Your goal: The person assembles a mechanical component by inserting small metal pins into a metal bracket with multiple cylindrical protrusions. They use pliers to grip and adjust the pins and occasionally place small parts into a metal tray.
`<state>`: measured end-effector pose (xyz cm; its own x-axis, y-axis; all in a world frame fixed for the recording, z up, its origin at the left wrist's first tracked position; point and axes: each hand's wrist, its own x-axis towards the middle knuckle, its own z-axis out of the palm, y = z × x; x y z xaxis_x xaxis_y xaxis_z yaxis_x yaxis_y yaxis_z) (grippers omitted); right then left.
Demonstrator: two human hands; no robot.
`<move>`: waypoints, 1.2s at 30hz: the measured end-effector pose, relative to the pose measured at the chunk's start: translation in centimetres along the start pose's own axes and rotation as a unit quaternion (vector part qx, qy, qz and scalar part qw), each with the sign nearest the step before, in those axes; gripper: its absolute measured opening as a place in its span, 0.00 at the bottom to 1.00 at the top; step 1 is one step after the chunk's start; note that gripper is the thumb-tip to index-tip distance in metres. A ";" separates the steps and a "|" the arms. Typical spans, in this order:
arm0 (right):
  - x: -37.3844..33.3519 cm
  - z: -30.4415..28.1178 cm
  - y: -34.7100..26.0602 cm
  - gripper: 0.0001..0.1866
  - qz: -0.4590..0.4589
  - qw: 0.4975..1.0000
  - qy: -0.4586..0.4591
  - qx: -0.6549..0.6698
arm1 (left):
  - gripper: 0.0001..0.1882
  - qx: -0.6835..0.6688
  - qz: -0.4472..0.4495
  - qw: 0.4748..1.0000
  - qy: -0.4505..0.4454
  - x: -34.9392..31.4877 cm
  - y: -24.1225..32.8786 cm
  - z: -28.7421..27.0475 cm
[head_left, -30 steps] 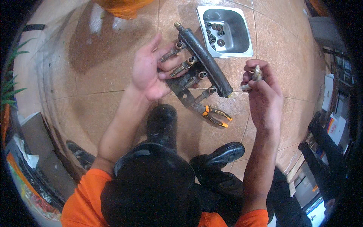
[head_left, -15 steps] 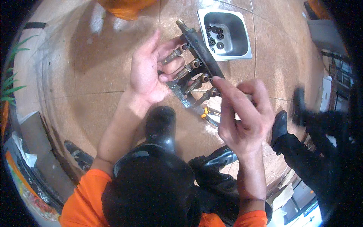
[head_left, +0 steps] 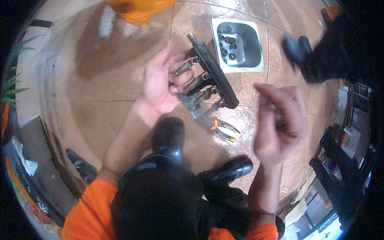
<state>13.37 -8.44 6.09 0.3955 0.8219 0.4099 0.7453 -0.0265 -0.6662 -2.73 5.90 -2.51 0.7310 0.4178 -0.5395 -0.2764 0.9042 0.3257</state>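
A black gas manifold pipe (head_left: 218,76) with several brass valves (head_left: 197,82) along its side is held tilted in my left hand (head_left: 160,86). The left fingers wrap behind the valves, and the thumb points up. A wet grey metal plate (head_left: 189,103) shows beneath the valves. Off to the right, apart from the pipe, my right hand (head_left: 282,124) is blurred with its fingers curled in. Something small seems to lie inside that hand, too smeared to name. On the floor below the pipe's near end lie pliers (head_left: 224,129) with orange and black handles.
Beyond the pipe, a steel basin (head_left: 262,50) stands on the tiled floor with several small black round knobs or rings (head_left: 232,47) in it. My black boots (head_left: 169,138) are close below. Other people's dark boots (head_left: 296,46) are at the right, and an orange shape (head_left: 140,12) is at the top.
My right hand has drawn away from the pipe's near end toward the right, uncovering it and the pliers. The left hand keeps its hold. Another person's boots have shifted at the right.
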 end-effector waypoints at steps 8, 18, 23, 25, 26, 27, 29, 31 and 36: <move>-1.1 0.2 5.3 0.18 0.468 0.778 -0.041 0.417 | 0.34 -0.017 0.016 1.000 -0.004 0.6 0.0 -1.4; 0.1 0.3 0.8 0.16 0.260 0.915 -0.084 0.296 | 0.34 0.007 0.008 1.000 -0.012 0.2 0.1 -0.3; -0.3 0.8 0.7 0.16 0.218 0.955 -0.110 0.168 | 0.35 0.016 0.018 1.000 0.010 -0.1 -0.3 1.1; -0.6 0.9 0.4 0.18 0.189 0.960 -0.128 0.164 | 0.35 0.024 0.023 0.999 0.008 0.0 -0.5 1.2; -0.6 0.9 0.1 0.19 0.153 0.969 -0.135 0.138 | 0.35 0.029 0.024 0.999 0.007 0.0 -0.4 1.3; -0.6 1.1 -0.1 0.18 0.127 0.975 -0.137 0.120 | 0.35 0.035 0.026 0.999 0.007 0.0 -0.4 1.4; -0.7 1.6 -0.3 0.15 0.080 0.984 -0.141 0.075 | 0.35 0.050 0.035 0.997 0.042 -0.1 -0.4 1.6; -1.0 2.0 -0.3 0.12 0.038 0.989 -0.143 0.020 | 0.35 0.051 0.037 0.997 0.051 -0.2 -0.4 1.6; -1.3 2.7 0.6 0.11 0.017 0.993 -0.117 -0.019 | 0.33 0.060 0.046 0.996 0.054 0.2 -0.5 1.3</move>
<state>11.85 -7.96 3.54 0.2881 0.9300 0.2284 0.7557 -0.0743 -0.6507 -1.68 5.42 -1.73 0.6324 0.5110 -0.5822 -0.2580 0.8476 0.4637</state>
